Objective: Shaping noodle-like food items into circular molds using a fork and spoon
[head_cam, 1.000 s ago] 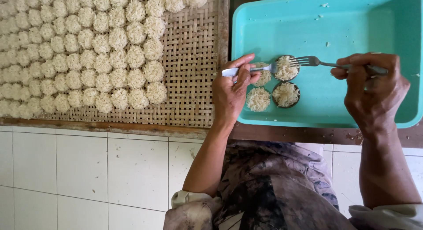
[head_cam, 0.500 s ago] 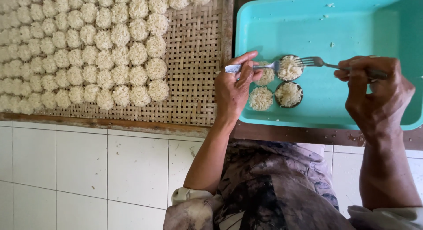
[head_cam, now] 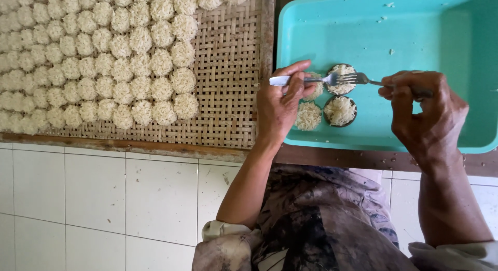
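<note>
Soft, even daylight — sharp focus, faint shadows, no glare.

Under the left hand (head_cam: 280, 107) fingers, part of one noodle round (head_cam: 315, 87) is hidden; the right hand (head_cam: 425, 112) fingers cover the fork (head_cam: 363, 79) handle; the turquoise tray (head_cam: 415, 32) runs off the right edge.

Bare forearms, rolled pale sleeves

Both hands, left hand (head_cam: 280, 107) and right hand (head_cam: 423, 112), are bare, without rings; pale sleeves (head_cam: 228, 234) bunch at the elbows above a mottled grey-brown patterned garment (head_cam: 316, 224).
</note>
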